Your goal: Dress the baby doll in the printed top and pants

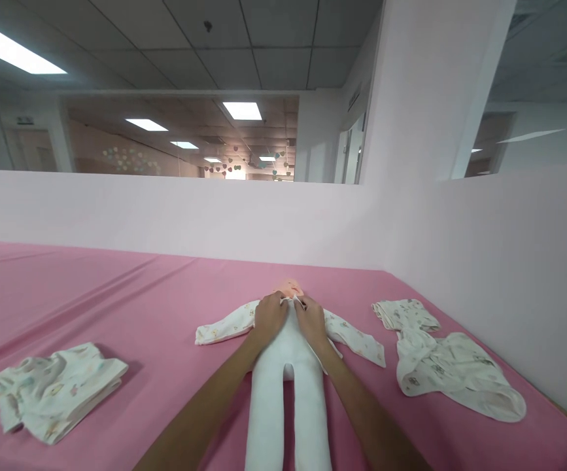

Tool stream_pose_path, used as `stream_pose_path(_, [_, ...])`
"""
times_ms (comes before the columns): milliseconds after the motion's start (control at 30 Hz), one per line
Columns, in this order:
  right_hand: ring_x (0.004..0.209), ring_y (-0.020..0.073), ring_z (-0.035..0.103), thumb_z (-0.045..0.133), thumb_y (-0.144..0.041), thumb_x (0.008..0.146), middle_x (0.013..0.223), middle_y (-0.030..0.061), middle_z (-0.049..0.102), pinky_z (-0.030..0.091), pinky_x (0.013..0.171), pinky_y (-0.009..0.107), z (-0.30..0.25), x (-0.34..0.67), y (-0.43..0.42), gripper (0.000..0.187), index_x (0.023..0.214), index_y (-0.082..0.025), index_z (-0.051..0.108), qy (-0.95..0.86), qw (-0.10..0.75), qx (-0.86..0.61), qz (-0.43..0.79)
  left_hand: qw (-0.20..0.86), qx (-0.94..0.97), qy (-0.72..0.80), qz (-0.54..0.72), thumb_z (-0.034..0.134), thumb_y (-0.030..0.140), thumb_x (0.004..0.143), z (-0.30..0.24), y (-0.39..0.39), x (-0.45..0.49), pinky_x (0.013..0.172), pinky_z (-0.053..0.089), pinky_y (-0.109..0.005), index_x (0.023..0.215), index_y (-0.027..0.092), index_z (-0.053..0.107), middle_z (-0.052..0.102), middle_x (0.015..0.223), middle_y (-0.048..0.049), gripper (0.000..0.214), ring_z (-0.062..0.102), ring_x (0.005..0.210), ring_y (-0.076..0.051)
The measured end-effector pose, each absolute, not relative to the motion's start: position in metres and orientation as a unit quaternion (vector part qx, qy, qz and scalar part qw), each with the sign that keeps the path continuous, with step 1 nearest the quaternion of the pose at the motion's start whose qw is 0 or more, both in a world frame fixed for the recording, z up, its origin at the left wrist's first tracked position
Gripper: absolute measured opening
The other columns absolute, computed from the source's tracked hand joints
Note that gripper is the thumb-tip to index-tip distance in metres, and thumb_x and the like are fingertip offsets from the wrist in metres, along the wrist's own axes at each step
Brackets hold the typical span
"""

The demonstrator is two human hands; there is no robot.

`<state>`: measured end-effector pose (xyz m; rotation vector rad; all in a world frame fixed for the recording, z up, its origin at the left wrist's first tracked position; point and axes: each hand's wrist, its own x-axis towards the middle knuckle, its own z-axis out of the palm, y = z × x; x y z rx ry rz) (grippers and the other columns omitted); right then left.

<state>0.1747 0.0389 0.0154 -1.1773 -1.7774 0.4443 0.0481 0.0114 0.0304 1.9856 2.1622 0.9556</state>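
A baby doll [288, 347] with a white body lies on its back on the pink sheet, legs toward me. Its head, partly hidden by my hands, shows at the far end. A white patterned baby shirt [356, 335] has its sleeves spread out to both sides of the doll. Near the doll's neck, my left hand [269, 319] is closed at the shirt's neckline. Opposite it, my right hand [311, 320] pinches a white edge of the same shirt. The fingertips of both hands are close together, and the shirt's front is partly covered by them.
Folded patterned baby clothes [57, 390] lie at the left. On the right are a small folded cloth [405, 314] and a rumpled white patterned garment [454, 373]. A white wall [175, 212] with windows borders the pink sheet [165, 314] behind and at the right.
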Motion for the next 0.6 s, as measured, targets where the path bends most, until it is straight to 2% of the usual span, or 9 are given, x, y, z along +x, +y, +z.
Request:
stream_pose_path(233, [0.097,0.0192,0.060,0.045,-0.025,0.085,0.100,0.0069,0.069,0.043,0.086,0.027,0.0131,0.1770,0.0394,0.024,0.083,-0.018,0.067,-0.696,0.529,-0.439,0.208,0.017,0.652,0.685,0.324,0.040,0.029,0.096,0.0317,0.0064,0.0511,0.082,0.041,-0.032,0.113,0.021,0.063,0.071,0.109,-0.0089,0.030,0.062,0.103,-0.026])
stream_pose_path(400, [0.079,0.0191,0.061,0.048,-0.034,0.085,0.086,0.0034,0.072,0.043,0.074,0.028,0.0077,0.1774,0.0409,0.028,0.090,-0.020,0.071,-0.687,0.526,-0.422,0.271,0.000,0.664,0.679,0.313,0.041,0.030,0.096,0.0334,0.0029,0.0518,0.079,0.042,-0.030,0.111,0.023,0.065,0.072,0.105,-0.0061,0.029,0.064,0.099,-0.024])
stream_pose_path(600, [0.071,0.0172,0.056,0.050,-0.040,0.083,0.075,0.0020,0.068,0.041,0.069,0.028,0.0080,0.1785,0.0403,0.029,0.076,-0.019,0.068,-0.669,0.551,-0.410,0.285,-0.001,0.682,0.657,0.322,0.040,0.032,0.097,0.0319,0.0050,0.0491,0.083,0.042,-0.029,0.110,0.026,0.069,0.073,0.104,-0.0053,0.033,0.065,0.100,-0.023])
